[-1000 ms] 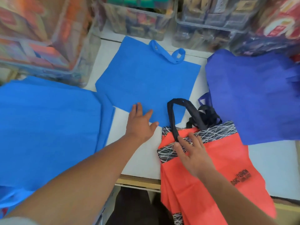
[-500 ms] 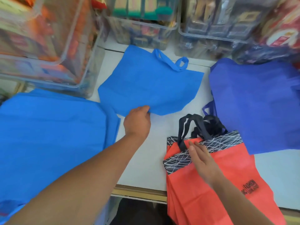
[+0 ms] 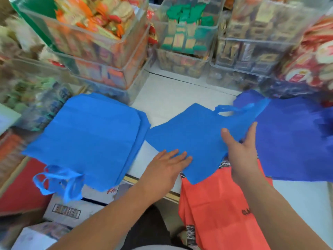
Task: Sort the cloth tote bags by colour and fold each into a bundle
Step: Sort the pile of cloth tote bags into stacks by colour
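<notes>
1. Nearest, a pile of orange-red tote bags (image 3: 216,204) hangs over the front edge of the white table (image 3: 171,98); its black-and-white patterned band shows just beside the right wrist
2. Low on the left a cardboard box (image 3: 72,210) sits below the table edge
3. The left hand (image 3: 165,165) lies flat on the near left corner of a single light blue tote bag (image 3: 194,138), fingers straight and together, pressing the cloth without gripping it
4. The right hand (image 3: 241,152) is at the bag's right edge, thumb spread over the top of the cloth and fingers straight, pointing away; I cannot tell whether those fingers lie over or under the cloth
5. The light blue tote bag lies spread between the two hands, its near corner overlapping the orange-red pile, its handles (image 3: 232,109) at the far right
6. To the left is a stack of light blue bags (image 3: 90,134), with handles dangling off its near corner; to the right a heap of dark blue bags (image 3: 292,141)
7. Farthest, clear bins of packaged snacks (image 3: 100,42) stand in stacks along the back, blurred
</notes>
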